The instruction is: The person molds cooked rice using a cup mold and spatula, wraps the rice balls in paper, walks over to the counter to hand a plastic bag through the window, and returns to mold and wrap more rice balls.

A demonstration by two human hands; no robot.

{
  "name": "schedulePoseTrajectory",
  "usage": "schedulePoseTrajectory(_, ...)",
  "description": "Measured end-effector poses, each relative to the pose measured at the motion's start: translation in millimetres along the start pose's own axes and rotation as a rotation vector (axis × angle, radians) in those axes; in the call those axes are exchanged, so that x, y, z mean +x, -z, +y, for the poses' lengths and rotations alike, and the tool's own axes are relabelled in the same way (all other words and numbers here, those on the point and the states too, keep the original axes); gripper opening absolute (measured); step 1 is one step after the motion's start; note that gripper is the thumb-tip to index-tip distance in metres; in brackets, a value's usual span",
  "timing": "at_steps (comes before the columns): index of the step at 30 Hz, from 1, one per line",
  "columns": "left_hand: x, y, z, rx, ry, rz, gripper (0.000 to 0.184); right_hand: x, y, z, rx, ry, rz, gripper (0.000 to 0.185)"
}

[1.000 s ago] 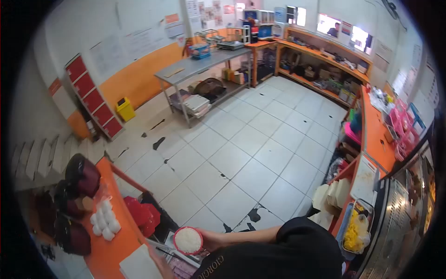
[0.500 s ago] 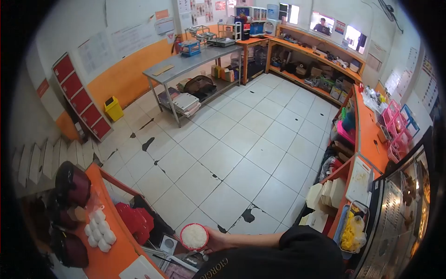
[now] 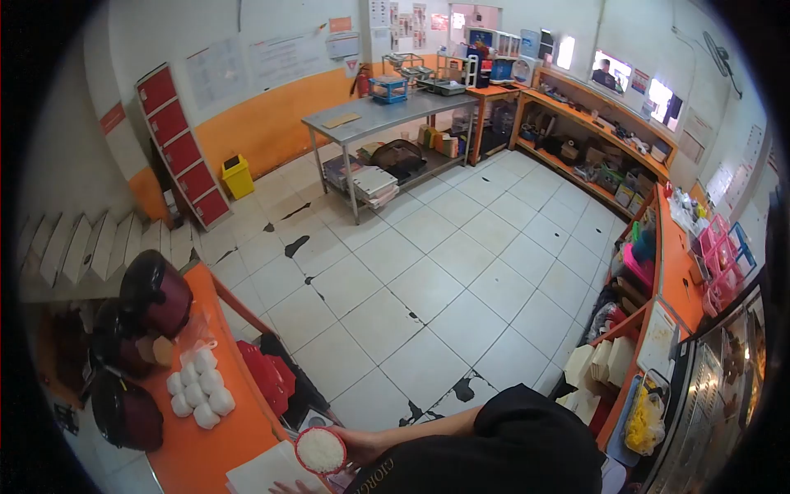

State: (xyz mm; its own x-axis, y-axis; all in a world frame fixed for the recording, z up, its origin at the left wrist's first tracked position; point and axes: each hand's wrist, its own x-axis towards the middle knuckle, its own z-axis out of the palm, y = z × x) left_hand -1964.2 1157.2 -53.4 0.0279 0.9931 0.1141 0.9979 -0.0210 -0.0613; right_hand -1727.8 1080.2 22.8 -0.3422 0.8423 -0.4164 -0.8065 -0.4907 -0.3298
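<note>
My right hand point(image 3: 362, 445) is closed on the rim of a round red bowl point(image 3: 299, 459) filled with white rice point(image 3: 322, 450), which it holds at the lower middle of the view. At the bottom edge, partly cut off, my left hand point(image 3: 290, 488) has its fingers apart over white sheets point(image 3: 251, 471) on the orange counter point(image 3: 222, 440). Nothing shows in its fingers. Farther back on that counter lie several white wrapped bundles point(image 3: 200, 387), beside dark red rice cookers point(image 3: 156, 295).
Below the left counter's inner side are red items point(image 3: 267, 377). A steel table point(image 3: 387, 115) stands across the tiled floor point(image 3: 444, 272). On the right are an orange counter point(image 3: 679, 247), a tray with yellow packets point(image 3: 644, 424) and a glass display case point(image 3: 716, 395). A person point(image 3: 605, 76) shows through a window.
The view has swung, shifting the room rightward from half a second ago. The rice bowl in my right hand is lower and nearer the white sheets. My left hand's fingers now show more clearly.
</note>
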Motion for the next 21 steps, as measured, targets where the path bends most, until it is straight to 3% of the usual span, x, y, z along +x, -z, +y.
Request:
schedulePoseTrajectory(2,-7.2,-5.7,2.0,0.09,-0.086,0.306,0.056,-1.9,-12.3,-2.5,-0.017,-0.061,-0.037,0.051)
schedulePoseTrajectory(3,-5.2,-26.6,3.4,0.113,-0.031,0.295,0.056,-3.1,-20.0,-4.5,-0.036,-0.118,-0.083,0.052)
schedulePoseTrajectory(5,-1.3,-67.5,-14.4,0.09,-0.292,0.326,0.08,11.3,-15.8,6.8,-0.011,-0.076,-0.153,0.057)
schedulePoseTrajectory(6,-13.5,14.8,18.4,-0.308,-0.232,0.342,0.058,25.3,7.4,21.7,0.216,-0.141,-0.529,0.063)
schedulePoseTrajectory(7,2.9,-20.4,9.1,-0.38,-0.164,0.268,0.059,24.1,-2.3,23.1,0.156,-0.063,-0.524,0.073)
schedulePoseTrajectory(8,-8.1,-50.4,-1.4,-0.145,-0.173,0.042,0.06,26.9,0.2,12.1,0.086,-0.159,-0.607,0.08)
schedulePoseTrajectory(9,-9.9,-30.3,8.8,-0.239,-0.093,0.151,0.061,26.2,-19.7,5.0,0.005,-0.267,-0.319,0.085)
schedulePoseTrajectory(11,-7.3,-4.4,10.1,-0.292,-0.024,0.0,0.061,44.5,-3.7,9.5,0.117,-0.474,-0.353,0.072)
schedulePoseTrajectory(13,-13.4,17.2,5.5,-0.385,0.012,0.077,0.063,76.3,-18.9,15.5,0.063,-0.742,-0.328,0.071)
schedulePoseTrajectory(15,-20.5,33.5,7.1,-0.376,0.086,0.135,0.066,80.2,-35.8,1.2,-0.006,-0.717,-0.25,0.055)
schedulePoseTrajectory(17,-25.2,60.2,3.5,-0.511,0.107,0.158,0.063,88.4,-50.0,-15.2,-0.096,-0.82,-0.229,0.053)
schedulePoseTrajectory(19,-41.3,67.8,1.1,-0.469,0.185,0.142,0.064,81.2,-82.5,-15.9,-0.184,-0.785,-0.071,0.052)
schedulePoseTrajectory(21,-60.4,55.9,-0.5,-0.373,0.276,0.058,0.065,83.7,-87.8,-20.5,-0.308,-0.756,-0.086,0.052)
